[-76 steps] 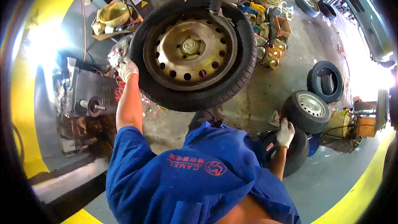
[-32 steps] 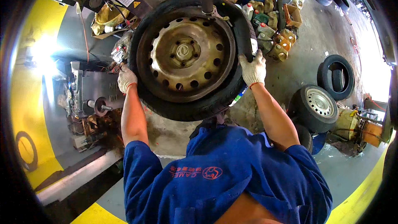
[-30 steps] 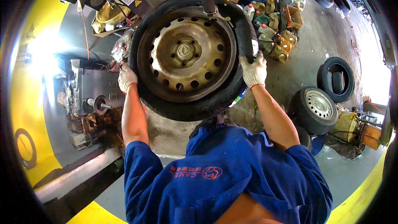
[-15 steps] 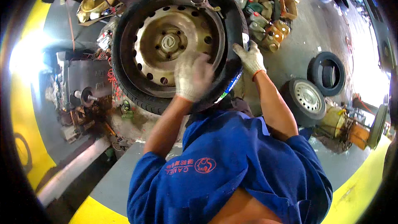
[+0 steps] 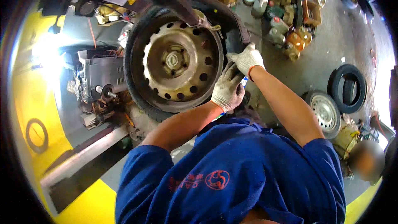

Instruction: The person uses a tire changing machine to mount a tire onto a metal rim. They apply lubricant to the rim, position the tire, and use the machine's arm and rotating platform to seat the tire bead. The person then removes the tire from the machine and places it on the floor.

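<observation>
A black tire (image 5: 236, 27) lies around a dusty steel wheel (image 5: 159, 74), with part of its sidewall standing above the rim at the far right. A metal mounting head (image 5: 201, 23) on a thick dark post bears on the rim's far right edge. My left hand (image 5: 229, 89), in a white knit glove, lies on the near right sidewall, fingers extended. Just beyond it, my right hand (image 5: 248, 60), gloved alike, grips the tire's right edge, thumb on the sidewall. The two hands touch or nearly touch. A blue and green label on the tire is partly hidden by them.
Several plastic jugs (image 5: 280, 25) and an orange crate (image 5: 311, 12) stand at the far right. On the right floor are a loose tire (image 5: 360, 87) and a wheel (image 5: 325, 110). Machinery with a grey housing (image 5: 101, 72) is at left, near a long pale beam (image 5: 83, 153).
My left hand has moved from over the wheel's face to the right sidewall beside my right hand. The view has shifted, and the dark post reaches further into it.
</observation>
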Available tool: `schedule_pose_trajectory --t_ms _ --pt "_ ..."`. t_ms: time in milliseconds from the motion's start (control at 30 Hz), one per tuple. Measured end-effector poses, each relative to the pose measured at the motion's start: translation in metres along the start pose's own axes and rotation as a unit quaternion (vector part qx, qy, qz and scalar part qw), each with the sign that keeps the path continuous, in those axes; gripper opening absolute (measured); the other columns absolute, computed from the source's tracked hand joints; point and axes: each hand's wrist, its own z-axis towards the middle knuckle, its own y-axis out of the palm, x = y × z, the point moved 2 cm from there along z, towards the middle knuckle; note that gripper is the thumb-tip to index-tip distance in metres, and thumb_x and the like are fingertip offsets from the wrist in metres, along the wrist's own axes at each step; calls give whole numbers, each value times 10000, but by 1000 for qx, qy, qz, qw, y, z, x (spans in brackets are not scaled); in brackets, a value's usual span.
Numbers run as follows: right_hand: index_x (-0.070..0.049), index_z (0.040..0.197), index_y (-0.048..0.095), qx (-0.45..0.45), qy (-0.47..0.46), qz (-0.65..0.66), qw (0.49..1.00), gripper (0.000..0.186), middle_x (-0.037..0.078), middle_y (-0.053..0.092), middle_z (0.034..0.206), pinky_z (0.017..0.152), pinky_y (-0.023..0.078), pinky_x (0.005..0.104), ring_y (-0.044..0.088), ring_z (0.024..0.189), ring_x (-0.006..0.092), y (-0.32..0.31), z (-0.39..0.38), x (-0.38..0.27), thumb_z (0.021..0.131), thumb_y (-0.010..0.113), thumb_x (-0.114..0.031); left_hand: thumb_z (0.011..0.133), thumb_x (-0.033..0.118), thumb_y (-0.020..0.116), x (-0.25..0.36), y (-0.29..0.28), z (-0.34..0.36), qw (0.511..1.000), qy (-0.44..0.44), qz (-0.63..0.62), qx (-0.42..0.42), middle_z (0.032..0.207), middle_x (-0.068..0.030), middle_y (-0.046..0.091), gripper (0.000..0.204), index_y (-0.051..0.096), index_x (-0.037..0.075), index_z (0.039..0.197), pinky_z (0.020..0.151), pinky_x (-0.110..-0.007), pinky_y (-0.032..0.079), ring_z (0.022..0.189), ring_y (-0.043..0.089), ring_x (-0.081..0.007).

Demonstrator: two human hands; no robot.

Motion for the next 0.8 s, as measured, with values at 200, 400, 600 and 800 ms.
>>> schedule_pose_trajectory --t_ms 200,400,600,800 --pt "93 1323 417 50 10 -48 998 895 290 583 1293 1003 525 450 618 1193 404 12 4 2 776 797 -505 828 98 635 -1 13 3 1000 -21 -18 0 1366 -335 494 410 624 69 1237 969 -507 515 1178 557 -507" --pt "68 1400 404 34 -27 -21 999 1060 291 550 1373 1039 504 445 588 1265 393 0 1 4 755 713 -715 878 240 624 15 -1 7 987 8 160 18 1336 -246 534 349 674 76 1182 1078 -523 408 1260 490 -443" --pt "73 1401 399 54 -45 -12 997 1124 311 573 1323 984 531 465 625 1190 436 28 -20 36 779 579 -846 874 317 652 23 -25 -30 976 24 200 77 1342 -212 537 436 650 90 1246 1115 -556 364 1279 473 -439" --pt "99 1385 415 120 -63 15 991 1028 333 526 1339 1018 500 476 580 1215 456 50 -56 47 859 569 -772 865 364 648 14 -41 -86 960 -91 235 121 1350 -274 517 606 550 31 1362 1122 -580 346 1296 454 -480"
